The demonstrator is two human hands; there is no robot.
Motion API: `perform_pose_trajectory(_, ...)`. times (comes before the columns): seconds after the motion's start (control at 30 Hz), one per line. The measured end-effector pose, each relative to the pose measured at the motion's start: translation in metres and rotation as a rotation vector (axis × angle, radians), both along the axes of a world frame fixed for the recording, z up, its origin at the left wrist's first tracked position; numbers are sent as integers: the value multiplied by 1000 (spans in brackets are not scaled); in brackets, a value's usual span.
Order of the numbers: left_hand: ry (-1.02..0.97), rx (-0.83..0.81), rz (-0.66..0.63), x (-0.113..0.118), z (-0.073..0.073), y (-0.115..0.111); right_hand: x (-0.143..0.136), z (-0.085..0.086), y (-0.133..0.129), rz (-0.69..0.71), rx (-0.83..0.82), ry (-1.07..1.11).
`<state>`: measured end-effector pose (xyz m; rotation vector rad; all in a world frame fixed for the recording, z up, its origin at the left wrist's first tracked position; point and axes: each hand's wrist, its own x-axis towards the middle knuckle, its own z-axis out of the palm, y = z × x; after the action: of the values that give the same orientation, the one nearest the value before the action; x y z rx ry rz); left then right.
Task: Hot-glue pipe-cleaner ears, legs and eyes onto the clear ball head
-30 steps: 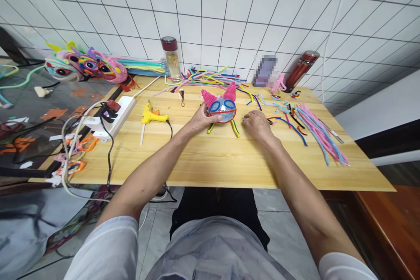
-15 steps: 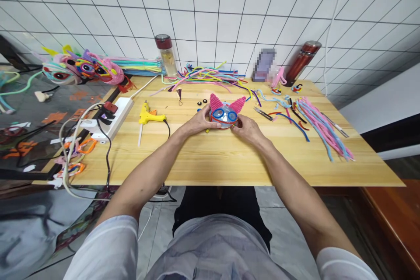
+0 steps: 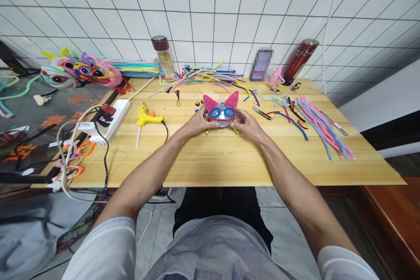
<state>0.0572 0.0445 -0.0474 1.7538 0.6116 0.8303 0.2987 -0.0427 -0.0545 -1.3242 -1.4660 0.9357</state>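
Observation:
Between my two hands is a pipe-cleaner animal head (image 3: 222, 116) with pink pointed ears, blue ring eyes and a red edge along its clear body. My left hand (image 3: 197, 123) grips its left side, thumb across the lower front. On the other side my right hand (image 3: 247, 124) has its thumb and fingers closed on the right edge. Short yellow ends (image 3: 207, 131) stick out below the head near both hands. Small black beads (image 3: 197, 104) lie just behind my left hand, and snips (image 3: 261, 113) rest to the right of my right hand.
A yellow glue gun (image 3: 147, 117) and a white power strip (image 3: 113, 120) with cords stand at left. Pipe cleaners (image 3: 323, 127) lie in a bundle at right, more (image 3: 206, 75) along the wall. Two bottles, a glass one (image 3: 164, 59) and a red one (image 3: 300, 63), stand at the back.
The animal head has shifted slightly left and straightened, its ears now more level. My right hand has moved from its lower right corner to a fuller hold on the side.

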Motion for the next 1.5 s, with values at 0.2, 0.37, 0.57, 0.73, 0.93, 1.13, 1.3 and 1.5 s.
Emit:
perform_pose_trajectory(0.2, 25, -5, 9, 0, 1, -3, 0, 3, 1, 54, 11, 75)
perform_pose_trajectory(0.37, 35, 11, 11, 0, 1, -4, 0, 11, -3, 63, -30, 34)
perform_pose_trajectory(0.57, 87, 37, 31, -2, 2, -2, -1, 15, -6, 65, -18, 53)
perform_pose_trajectory(0.73, 71, 56, -1, -2, 1, -2, -2, 17, -8, 73, -29, 83)
perform_pose_trajectory(0.93, 36, 42, -33, -2, -4, 3, -3, 16, -8, 85, -30, 97)
perform_pose_trajectory(1.13, 68, 37, -48, -5, -3, 3, 0, 10, -6, 93, -28, 115)
perform_pose_trajectory(1.3, 88, 42, -23, -5, -4, 1, 1, 5, -5, 116, -40, 125)
perform_pose_trajectory(1.5, 104, 12, -11, -5, -3, -2, 1, -1, -8, 79, -57, 117)
